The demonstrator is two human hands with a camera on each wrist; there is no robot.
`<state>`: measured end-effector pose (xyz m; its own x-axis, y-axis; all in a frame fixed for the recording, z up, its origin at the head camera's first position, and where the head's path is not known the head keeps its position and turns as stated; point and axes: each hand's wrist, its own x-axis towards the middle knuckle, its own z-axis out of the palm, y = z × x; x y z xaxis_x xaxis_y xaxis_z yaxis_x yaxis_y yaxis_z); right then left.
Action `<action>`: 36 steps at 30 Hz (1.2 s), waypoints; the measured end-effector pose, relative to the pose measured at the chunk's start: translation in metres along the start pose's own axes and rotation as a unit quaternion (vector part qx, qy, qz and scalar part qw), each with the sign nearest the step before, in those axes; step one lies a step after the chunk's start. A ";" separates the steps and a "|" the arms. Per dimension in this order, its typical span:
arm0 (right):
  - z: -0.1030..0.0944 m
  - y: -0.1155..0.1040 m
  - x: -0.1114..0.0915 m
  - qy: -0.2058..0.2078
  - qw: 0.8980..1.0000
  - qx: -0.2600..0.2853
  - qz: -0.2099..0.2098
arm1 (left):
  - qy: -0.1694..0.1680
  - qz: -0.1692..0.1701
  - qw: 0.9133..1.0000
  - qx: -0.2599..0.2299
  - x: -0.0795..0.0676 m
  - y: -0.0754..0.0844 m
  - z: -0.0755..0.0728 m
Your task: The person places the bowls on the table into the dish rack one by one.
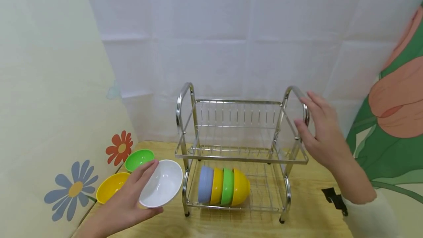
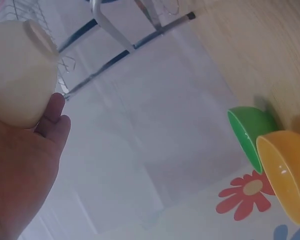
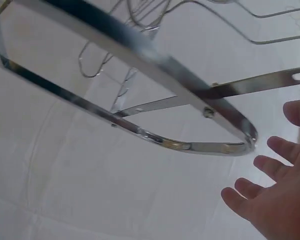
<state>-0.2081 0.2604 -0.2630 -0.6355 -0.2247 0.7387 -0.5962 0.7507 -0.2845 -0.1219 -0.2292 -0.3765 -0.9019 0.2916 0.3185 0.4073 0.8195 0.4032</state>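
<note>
My left hand (image 1: 123, 199) grips a white bowl (image 1: 164, 183) by its sides, its hollow turned up toward the head camera. In the left wrist view, the bowl's pale outside (image 2: 22, 75) rests against the palm and fingers. A two-tier metal dish rack (image 1: 236, 158) stands just right of that bowl. My right hand (image 1: 325, 135), fingers spread, is beside the rack's right-hand upper rail. From the right wrist, the fingertips appear near the curved end of the rail (image 3: 245, 142), holding nothing. Several bowls stand on edge in a row on the lower tier: blue (image 1: 205, 184), yellow, green (image 1: 227, 186) and yellow.
On the wooden table at the left, a green bowl (image 1: 140, 159) and a yellow bowl (image 1: 111, 187) lie beside the flowered panel, partly behind my left hand. A black strap-like piece (image 1: 335, 200) shows by the right sleeve. A white cloth (image 1: 238, 39) hangs behind the rack.
</note>
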 end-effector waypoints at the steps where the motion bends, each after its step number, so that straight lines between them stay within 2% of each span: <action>1: -0.002 -0.003 -0.004 0.022 1.000 0.012 0.002 | -0.003 0.001 1.000 -0.001 0.001 0.002 0.001; 6: -0.005 -0.019 -0.027 0.137 0.990 0.037 -0.021 | 0.002 0.043 0.999 0.005 0.007 0.013 0.008; 9: 0.000 -0.029 -0.039 0.213 0.974 0.045 -0.060 | 0.007 0.066 0.998 0.008 0.009 0.019 0.013; 11: 0.006 -0.038 -0.044 0.268 0.958 0.058 -0.090 | 0.003 0.071 0.997 0.006 0.011 0.023 0.016; 15: 0.023 -0.058 -0.050 0.368 0.912 0.090 -0.156 | -0.004 0.071 0.997 0.000 0.015 0.029 0.024; 18: 0.039 -0.072 -0.055 0.419 0.879 0.102 -0.202 | 0.001 0.084 0.996 0.001 0.017 0.032 0.028; 20: 0.048 -0.079 -0.060 0.426 0.868 0.117 -0.226 | 0.007 0.098 0.995 0.005 0.019 0.034 0.032; 21: 0.052 -0.082 -0.062 0.420 0.866 0.130 -0.238 | 0.009 0.103 0.995 0.003 0.020 0.035 0.034; 23: 0.059 -0.085 -0.069 0.387 0.870 0.166 -0.256 | 0.009 0.112 0.994 0.001 0.023 0.039 0.037; 26: 0.070 -0.085 -0.078 0.323 0.889 0.200 -0.256 | 0.005 0.119 0.993 -0.001 0.027 0.045 0.041; 31: 0.091 -0.079 -0.092 0.245 0.922 0.199 -0.225 | 0.004 0.129 0.992 -0.003 0.035 0.054 0.050; 36: 0.109 -0.070 -0.109 0.184 0.945 0.205 -0.178 | -0.003 0.134 0.991 -0.014 0.043 0.063 0.060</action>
<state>-0.1507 0.1650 -0.3907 -0.1903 -0.1306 0.9730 -0.9276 0.3484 -0.1347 -0.1438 -0.1350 -0.3884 -0.7611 0.5003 0.4128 0.6368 0.6974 0.3290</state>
